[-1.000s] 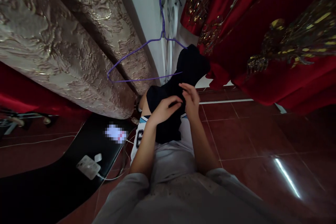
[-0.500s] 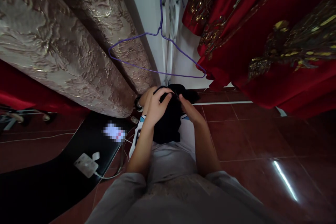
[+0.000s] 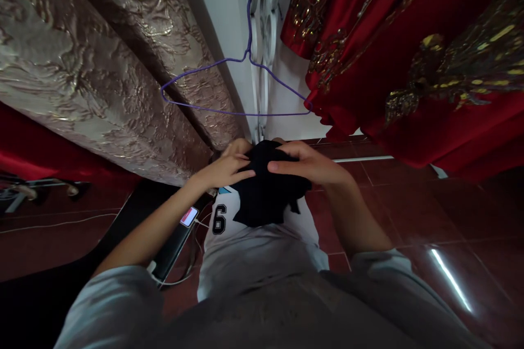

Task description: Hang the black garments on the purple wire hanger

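Observation:
A bunched black garment [image 3: 268, 193] rests on my lap, over white shorts with a number 6 [image 3: 219, 220]. My left hand [image 3: 226, 166] presses on the garment's left top edge with fingers closed on the cloth. My right hand [image 3: 305, 163] lies over its right top, fingers curled onto the fabric. A bare purple wire hanger [image 3: 235, 87] hangs above my hands from a white metal grille [image 3: 262, 16], apart from the garment.
A beige embossed curtain [image 3: 102, 65] hangs at the left, red gold-embroidered clothes [image 3: 409, 54] at the right. A phone [image 3: 189, 216] on a cable lies on a black bench [image 3: 135, 218] at my left. The floor is glossy red tile [image 3: 409, 218].
The black garment came off the hanger and dropped down to my lap. Both hands lowered and spread over it. The hanger now swings bare.

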Demonstrator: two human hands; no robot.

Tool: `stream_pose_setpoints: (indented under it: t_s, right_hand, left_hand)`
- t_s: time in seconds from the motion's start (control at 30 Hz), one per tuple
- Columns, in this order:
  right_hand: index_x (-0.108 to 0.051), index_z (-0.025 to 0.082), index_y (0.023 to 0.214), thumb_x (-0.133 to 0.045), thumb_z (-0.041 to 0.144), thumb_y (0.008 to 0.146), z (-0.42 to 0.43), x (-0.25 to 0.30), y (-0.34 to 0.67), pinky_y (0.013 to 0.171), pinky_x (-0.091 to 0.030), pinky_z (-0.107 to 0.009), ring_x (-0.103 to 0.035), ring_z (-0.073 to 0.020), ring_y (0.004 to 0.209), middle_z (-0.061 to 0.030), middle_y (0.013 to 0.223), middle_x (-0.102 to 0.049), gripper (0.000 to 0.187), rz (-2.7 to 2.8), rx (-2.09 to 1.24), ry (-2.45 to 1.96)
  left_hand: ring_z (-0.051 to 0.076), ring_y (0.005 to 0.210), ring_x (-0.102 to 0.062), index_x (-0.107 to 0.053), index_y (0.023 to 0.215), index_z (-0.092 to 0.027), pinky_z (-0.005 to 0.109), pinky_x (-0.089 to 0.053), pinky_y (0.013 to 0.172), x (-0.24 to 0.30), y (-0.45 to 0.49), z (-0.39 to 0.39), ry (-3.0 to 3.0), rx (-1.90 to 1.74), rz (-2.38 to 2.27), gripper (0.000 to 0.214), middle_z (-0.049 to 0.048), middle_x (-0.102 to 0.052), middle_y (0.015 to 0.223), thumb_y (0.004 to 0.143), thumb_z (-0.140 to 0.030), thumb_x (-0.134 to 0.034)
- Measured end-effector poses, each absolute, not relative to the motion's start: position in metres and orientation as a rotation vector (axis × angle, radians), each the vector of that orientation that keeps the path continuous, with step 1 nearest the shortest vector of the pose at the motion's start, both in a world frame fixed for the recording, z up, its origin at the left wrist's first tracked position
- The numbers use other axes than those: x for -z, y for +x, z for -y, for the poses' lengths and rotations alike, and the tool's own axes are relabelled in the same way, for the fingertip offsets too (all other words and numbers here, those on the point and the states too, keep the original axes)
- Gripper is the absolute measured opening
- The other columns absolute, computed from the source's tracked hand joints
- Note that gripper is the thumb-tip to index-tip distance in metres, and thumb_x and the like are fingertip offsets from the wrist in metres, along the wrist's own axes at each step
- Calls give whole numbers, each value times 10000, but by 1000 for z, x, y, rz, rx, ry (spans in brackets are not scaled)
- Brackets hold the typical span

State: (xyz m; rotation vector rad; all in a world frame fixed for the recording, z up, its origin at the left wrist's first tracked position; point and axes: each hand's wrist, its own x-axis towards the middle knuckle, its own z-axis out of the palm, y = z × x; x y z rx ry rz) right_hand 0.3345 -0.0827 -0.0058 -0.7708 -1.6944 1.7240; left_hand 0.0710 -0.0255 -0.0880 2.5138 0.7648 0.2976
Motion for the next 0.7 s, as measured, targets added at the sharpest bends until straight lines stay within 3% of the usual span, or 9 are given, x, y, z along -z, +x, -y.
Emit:
stream_pose_setpoints:
  t_s: [0.1, 0.17, 0.27, 0.4, 0.53, 0.63, 0.7]
  right_hand:
    - [-676, 157, 797, -785, 376, 834, 81, -21, 348, 543, -405, -231, -524, -108, 633, 12, 695, -570, 247, 1870, -1571, -744]
    - [-688, 159, 856, -791, 322, 810, 70, -27, 347, 591, -436, -243, -554, -128, 680, 6, 725, -592, 198, 1935, -1313, -828]
    - [-692, 179, 942, -716, 259, 834, 34, -7, 329, 730, -495, -282, -610, -171, 812, -20, 833, -647, 137, 1891, -839, -960]
    - [-669, 219, 1209, -615, 278, 870, -23, 58, 301, 1016, -502, -379, -634, -238, 1140, -78, 1227, -686, 349, 1789, -717, -897]
    - [-699, 192, 1034, -571, 407, 918, -37, 103, 302, 977, -532, -427, -668, -254, 1020, -96, 1038, -721, 275, 1674, -781, -990]
    - [-695, 192, 934, -586, 459, 930, -24, 103, 322, 901, -548, -395, -657, -229, 919, -66, 921, -697, 289, 1654, -756, -1025]
    - [-682, 188, 889, -603, 478, 929, -16, 94, 336, 861, -545, -371, -641, -210, 867, -51, 877, -677, 303, 1655, -753, -1028]
  left_hand:
    - [360, 1395, -513, -710, 1088, -221, 767, 53, 1215, 86, 31, 16, 2685, -101, -1002, 243, 85, -737, 1156, 982, -348, -532]
    - [386, 1443, -449, -686, 1176, -229, 810, 36, 1184, 82, 6, 11, 2727, -115, -1263, 286, 102, -714, 1230, 940, -275, -531]
    - [430, 1452, -413, -664, 1226, -209, 840, -103, 1151, 75, -22, 8, 2728, -142, -1604, 336, 153, -665, 1324, 944, -302, -507]
    - [423, 1414, -465, -708, 1132, -196, 750, -246, 1177, 73, -45, 10, 2687, -82, -1822, 333, 144, -689, 1289, 967, -283, -431]
    - [362, 1362, -539, -709, 1034, -158, 578, -403, 1172, 71, -62, 11, 2611, -61, -1810, 333, 173, -675, 1315, 963, -291, -413]
    - [346, 1372, -543, -661, 930, -143, 528, -419, 1186, 55, -64, 12, 2589, -351, -1842, 325, 211, -594, 1429, 975, -343, -408]
    - [335, 1414, -511, -599, 845, -175, 517, -404, 1208, 37, -54, 11, 2552, -623, -1854, 312, 173, -560, 1487, 987, -380, -413]
